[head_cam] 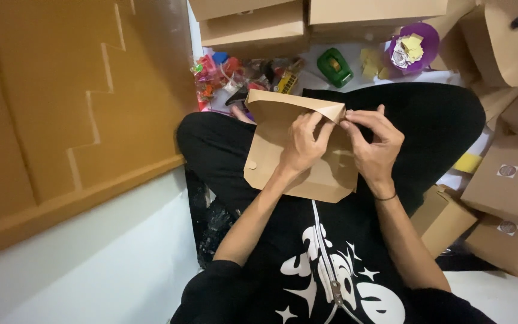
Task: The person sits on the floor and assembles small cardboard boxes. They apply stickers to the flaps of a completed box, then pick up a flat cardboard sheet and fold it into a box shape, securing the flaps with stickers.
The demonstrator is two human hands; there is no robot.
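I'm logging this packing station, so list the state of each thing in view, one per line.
Flat cardboard box: unassembled, top flap folded over, held on the lap.
Left hand: gripping the flap.
Right hand: pinching the flap's corner.
Purple bowl: holding paper scraps.
Sealed boxes: closed, round stickers on.

Single head-worn view, steep downward look.
Camera sits close above the lap [427, 120], facing forward and down; boxes [511, 174] fill the far and right edges, a wall [61, 120] the left.
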